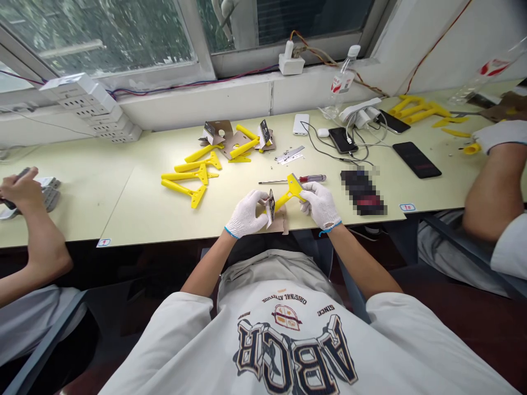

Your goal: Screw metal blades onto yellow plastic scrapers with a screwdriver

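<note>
While the scraper (293, 189) lies between, left hand (247, 213) pinches card (270, 208), right hand (322, 205) scraper's head.

I sit in a workshop, by its look a small assembly room: a long tabletop (142, 219) under windows (119, 38), small labels (104, 242) along its edge, co-workers (47, 236) seated on either side, yellow scrapers (185, 176), a screwdriver (315, 178) and loose metal strips (290, 155) before me.

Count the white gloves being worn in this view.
3: one on the camera wearer's left hand, one on their right hand, and one on a co-worker's hand at the far right edge. Another may be out of frame there.
</note>
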`<state>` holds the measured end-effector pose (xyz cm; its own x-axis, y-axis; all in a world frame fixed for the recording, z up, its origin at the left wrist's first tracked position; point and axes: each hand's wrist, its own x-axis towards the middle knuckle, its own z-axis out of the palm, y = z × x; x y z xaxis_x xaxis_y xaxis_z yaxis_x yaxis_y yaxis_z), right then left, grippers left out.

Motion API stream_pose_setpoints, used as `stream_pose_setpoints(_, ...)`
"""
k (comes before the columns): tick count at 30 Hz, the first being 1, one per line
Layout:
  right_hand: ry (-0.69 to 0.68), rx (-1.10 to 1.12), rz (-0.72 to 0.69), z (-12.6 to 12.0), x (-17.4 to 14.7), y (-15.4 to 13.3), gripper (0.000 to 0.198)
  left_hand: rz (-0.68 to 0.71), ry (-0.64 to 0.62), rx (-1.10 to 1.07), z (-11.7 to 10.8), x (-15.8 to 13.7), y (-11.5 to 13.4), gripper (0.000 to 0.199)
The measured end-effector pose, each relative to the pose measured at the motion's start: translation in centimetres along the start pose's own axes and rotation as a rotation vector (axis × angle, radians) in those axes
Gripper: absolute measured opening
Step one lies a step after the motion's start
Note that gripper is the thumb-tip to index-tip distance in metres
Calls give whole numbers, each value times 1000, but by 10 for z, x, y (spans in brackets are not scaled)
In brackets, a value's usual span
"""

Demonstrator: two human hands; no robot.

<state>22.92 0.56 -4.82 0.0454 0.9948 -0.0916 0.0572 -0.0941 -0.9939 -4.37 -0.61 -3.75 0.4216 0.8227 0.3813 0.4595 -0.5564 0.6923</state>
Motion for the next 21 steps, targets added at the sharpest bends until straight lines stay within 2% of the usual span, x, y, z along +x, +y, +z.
stream_pose_setpoints(5,35,-11,-17,-2,2,3,37,94,16,35,2,-1,-1,48)
stream_pose_setpoints(13,38,-29,-42,-1,2,3,36,98,-59,57,0,3,10,24)
stream_pose_setpoints(17,15,-27,-38,-2,1,1,36,110,-61,114,-1,5,14,23)
stream_pose_setpoints(21,-30,-40,-13,-6,-2,-3,36,46,-69,257,1,4,9,28)
